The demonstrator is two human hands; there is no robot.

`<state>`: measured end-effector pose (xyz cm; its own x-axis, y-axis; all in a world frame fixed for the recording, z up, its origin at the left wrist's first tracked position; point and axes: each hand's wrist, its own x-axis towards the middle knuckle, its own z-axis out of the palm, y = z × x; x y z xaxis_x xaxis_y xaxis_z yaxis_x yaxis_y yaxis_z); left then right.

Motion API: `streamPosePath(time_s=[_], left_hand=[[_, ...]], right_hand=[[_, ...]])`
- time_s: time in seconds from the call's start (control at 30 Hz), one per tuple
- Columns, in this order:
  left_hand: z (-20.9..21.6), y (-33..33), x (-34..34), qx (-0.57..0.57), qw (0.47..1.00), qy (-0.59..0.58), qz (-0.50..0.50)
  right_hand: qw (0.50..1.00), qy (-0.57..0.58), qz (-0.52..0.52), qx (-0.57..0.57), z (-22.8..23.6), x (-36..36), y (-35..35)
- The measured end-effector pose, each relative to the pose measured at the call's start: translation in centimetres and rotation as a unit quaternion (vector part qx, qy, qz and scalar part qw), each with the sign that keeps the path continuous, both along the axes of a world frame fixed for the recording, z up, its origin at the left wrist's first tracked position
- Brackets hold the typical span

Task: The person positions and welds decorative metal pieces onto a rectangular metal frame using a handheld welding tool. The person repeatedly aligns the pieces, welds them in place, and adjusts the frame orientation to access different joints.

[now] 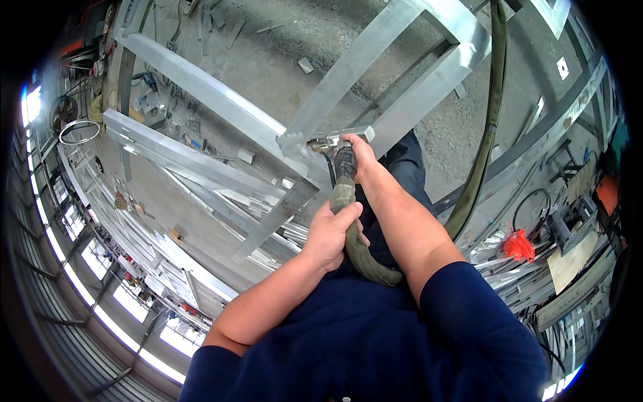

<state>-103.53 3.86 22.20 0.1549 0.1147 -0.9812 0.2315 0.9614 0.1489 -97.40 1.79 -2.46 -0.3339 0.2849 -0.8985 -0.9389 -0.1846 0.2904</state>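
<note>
Olive sleeve (pixel 362 253) partly hidden under left hand (pixel 329 234); we can't make out tool's tip (pixel 317 144) near metal frame's (pixel 355 70) corner.

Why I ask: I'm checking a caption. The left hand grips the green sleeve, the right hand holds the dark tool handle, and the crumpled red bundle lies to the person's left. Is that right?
Not quite: the head view shows the crumpled red bundle to the person's right. The rest stands: left hand grips the green sleeve, right hand holds the dark tool handle.
</note>
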Motion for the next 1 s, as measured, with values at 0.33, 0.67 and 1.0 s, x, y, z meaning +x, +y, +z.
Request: streamPosePath(time_s=[0.33,0.67,1.0], left_hand=[[0.2,0.2,0.3,0.004,1.0,-0.007,-0.011],[0.2,0.3,0.8,0.005,1.0,0.007,-0.019],[0.6,0.3,1.3,0.008,0.999,0.009,-0.031]], right_hand=[[1.0,0.017,0.007,-0.003,2.0,0.8,0.4],[0.999,0.037,0.008,0.008,1.0,0.4,-0.1],[0.999,0.04,-0.006,0.017,0.7,0.4,-0.5]])
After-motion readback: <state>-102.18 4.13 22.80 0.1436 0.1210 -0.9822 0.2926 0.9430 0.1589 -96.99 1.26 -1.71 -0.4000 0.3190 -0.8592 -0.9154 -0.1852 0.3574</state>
